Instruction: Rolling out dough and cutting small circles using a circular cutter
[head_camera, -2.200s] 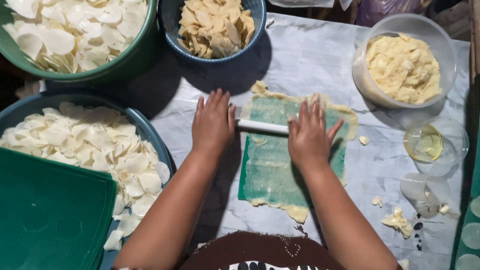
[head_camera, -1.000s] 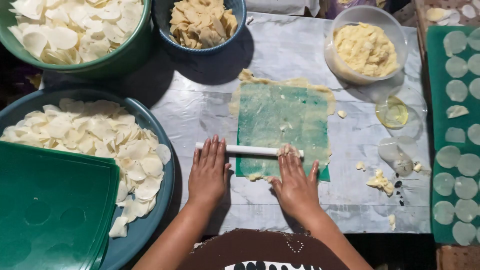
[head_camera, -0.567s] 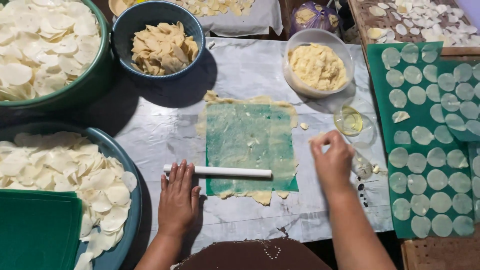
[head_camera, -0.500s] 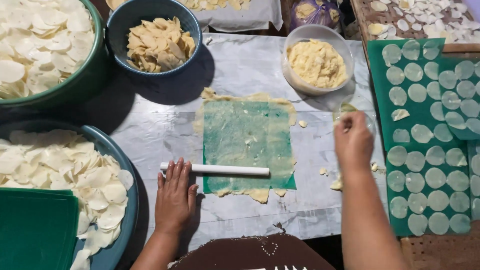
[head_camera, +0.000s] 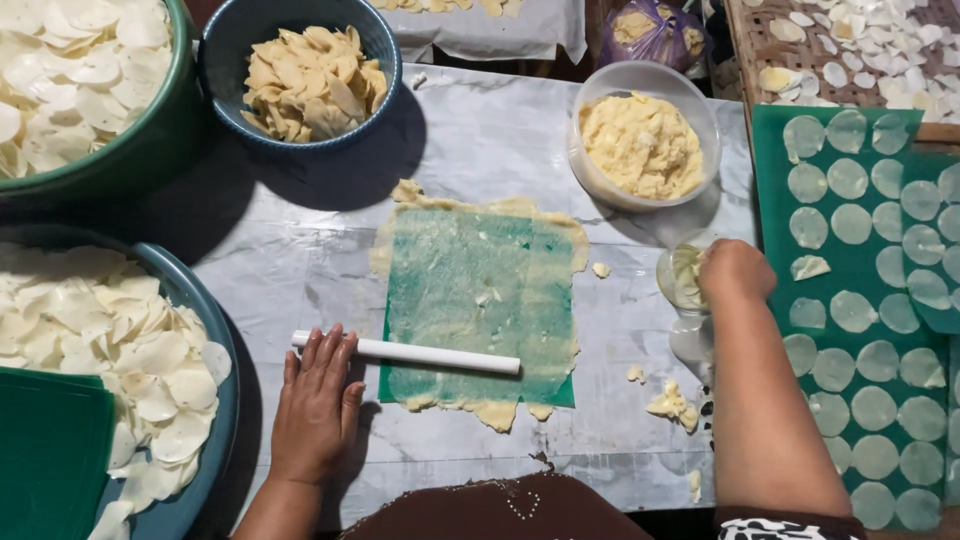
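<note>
Hands apart over rolled dough
Right hand closed on a half-hidden clear cup; left hand flat, fingertips on the white roller across the dough sheet.

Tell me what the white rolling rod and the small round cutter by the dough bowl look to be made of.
The rolling rod under the left hand looks like smooth white plastic pipe: even, matte, uniform width. The round cutter at the right hand looks like clear plastic or glass, since the dough smear shows through; which one cannot be told.
</note>
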